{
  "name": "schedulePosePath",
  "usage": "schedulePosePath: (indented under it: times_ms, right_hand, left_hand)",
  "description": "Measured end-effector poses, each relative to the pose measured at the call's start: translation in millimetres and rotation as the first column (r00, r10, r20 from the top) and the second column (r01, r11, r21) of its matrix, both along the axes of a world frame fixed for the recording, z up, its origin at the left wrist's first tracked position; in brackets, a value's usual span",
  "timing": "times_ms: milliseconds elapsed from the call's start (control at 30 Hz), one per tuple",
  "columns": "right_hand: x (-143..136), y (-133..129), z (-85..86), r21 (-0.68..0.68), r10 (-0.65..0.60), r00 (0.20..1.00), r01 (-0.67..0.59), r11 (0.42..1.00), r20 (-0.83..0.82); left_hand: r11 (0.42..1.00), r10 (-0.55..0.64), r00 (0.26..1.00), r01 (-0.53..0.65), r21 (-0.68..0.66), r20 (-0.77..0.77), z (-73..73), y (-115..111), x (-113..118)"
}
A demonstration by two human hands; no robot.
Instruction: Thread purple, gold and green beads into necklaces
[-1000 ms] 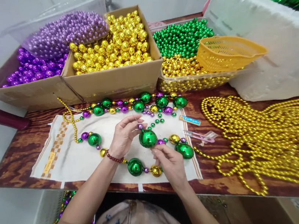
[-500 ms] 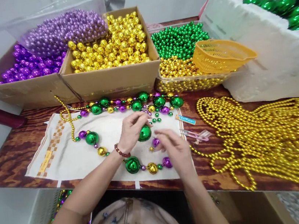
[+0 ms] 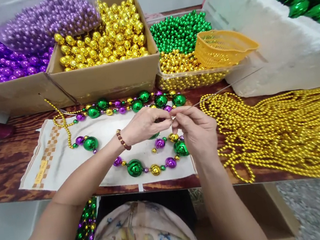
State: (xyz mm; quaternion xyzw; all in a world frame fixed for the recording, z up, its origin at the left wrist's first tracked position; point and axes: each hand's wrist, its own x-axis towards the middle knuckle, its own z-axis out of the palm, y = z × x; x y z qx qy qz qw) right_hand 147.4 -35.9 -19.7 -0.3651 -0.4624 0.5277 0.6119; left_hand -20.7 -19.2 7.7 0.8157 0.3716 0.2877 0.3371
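Note:
My left hand (image 3: 148,124) and my right hand (image 3: 196,127) meet at the fingertips over the right part of a white cloth (image 3: 65,165). My right hand pinches a thin wire (image 3: 232,83) that runs up to the right. The fingers of my left hand are pressed together at the wire's near end; what they hold is too small to make out. Below the hands curves a strand of green, purple and gold beads, with a large green bead (image 3: 134,168) at the front. A green bead under my left hand is mostly hidden.
Cardboard boxes of purple and gold beads (image 3: 105,72) stand at the back left. Behind the hands are a clear tub (image 3: 196,79) and a yellow basket (image 3: 218,50). Gold bead strands (image 3: 283,130) cover the right side, below a white foam box (image 3: 255,35).
Both hands have come together at the fingertips, and a long wire now shows from my right hand. My left hand has moved off the large green bead. The view has shifted slightly.

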Motion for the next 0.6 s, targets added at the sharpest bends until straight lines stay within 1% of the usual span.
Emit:
schedulePosePath:
  times_ms: [67,133,167,233,300,367,433,500,600]
  right_hand:
    - [-1,0,0.1,-0.005,-0.01,1.0,0.01,1.0,-0.026]
    - [6,3,7.9,-0.019,-0.005,0.996,0.004,1.0,-0.088]
    - [12,6,15.1,-0.011,-0.002,0.992,0.0,1.0,-0.124]
    - [29,10,34.6,0.051,-0.025,0.979,0.036,0.998,-0.202]
    - [46,12,57.4,0.137,-0.064,0.965,0.102,0.985,-0.255]
    - [56,11,78.3,0.221,-0.114,0.965,0.168,0.961,-0.238]
    - [57,8,92.7,0.288,-0.188,0.962,0.24,0.927,-0.196]
    - [51,4,98.9,0.324,-0.228,0.96,0.27,0.907,-0.161]
    - [37,-3,95.8,0.321,-0.219,0.97,0.242,0.915,-0.108]
  left_hand:
    - [1.0,-0.022,1.0,0.022,-0.009,-0.006,-1.9,1,0]
    - [1.0,-0.007,0.999,0.008,0.022,-0.037,-10.2,1,-3]
    - [0.998,0.015,0.998,-0.012,0.057,-0.057,-16.8,1,-5]
    - [0.99,0.088,0.994,-0.079,0.121,-0.065,-33.3,-1,-10]
    - [0.974,0.177,0.984,-0.174,0.143,-0.01,-51.7,-4,-14]
    - [0.951,0.272,0.959,-0.28,0.128,0.077,-68.5,-8,-15]
    - [0.92,0.364,0.919,-0.38,0.093,0.153,-81.4,-12,-14]
    - [0.89,0.443,0.879,-0.456,0.034,0.178,-89.6,-15,-12]
    - [0.828,0.558,0.816,-0.559,-0.042,0.149,-95.0,-19,-16]
